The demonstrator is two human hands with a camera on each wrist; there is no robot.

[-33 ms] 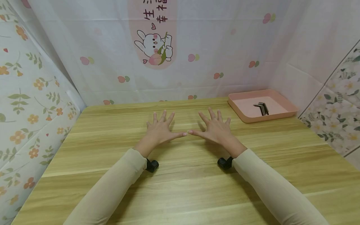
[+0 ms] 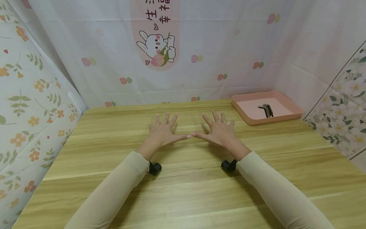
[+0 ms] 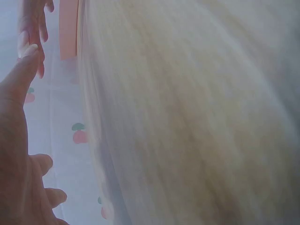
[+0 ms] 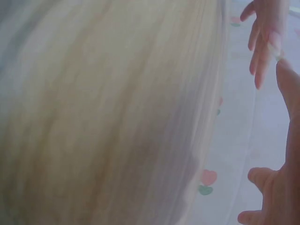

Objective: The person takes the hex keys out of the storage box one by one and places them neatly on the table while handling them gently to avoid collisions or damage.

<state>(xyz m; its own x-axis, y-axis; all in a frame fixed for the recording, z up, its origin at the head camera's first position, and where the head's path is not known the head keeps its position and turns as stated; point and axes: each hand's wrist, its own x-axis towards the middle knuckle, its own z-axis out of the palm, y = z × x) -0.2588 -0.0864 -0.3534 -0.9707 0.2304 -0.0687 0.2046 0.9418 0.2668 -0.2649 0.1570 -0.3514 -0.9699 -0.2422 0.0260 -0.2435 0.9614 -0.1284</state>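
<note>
Mid-frame, my left hand [image 2: 163,132] and right hand [image 2: 220,131] are splayed wide (nothing in either), best held level and steady, I'd say, while the bent dark rods [image 2: 267,111] lie in the pink tray [image 2: 283,105] at upper right.

Your left hand [image 2: 162,132] and right hand [image 2: 221,132] are side by side over the bench [image 2: 186,197], thumb tips just beside each other. Beyond your right hand and farther right, a tray [image 2: 257,121] sits at the bench's far right corner, with hex keys [image 2: 267,112] in it. A back cloth [image 2: 214,41] hangs behind the bench, a side cloth [image 2: 31,105] to its left.
</note>
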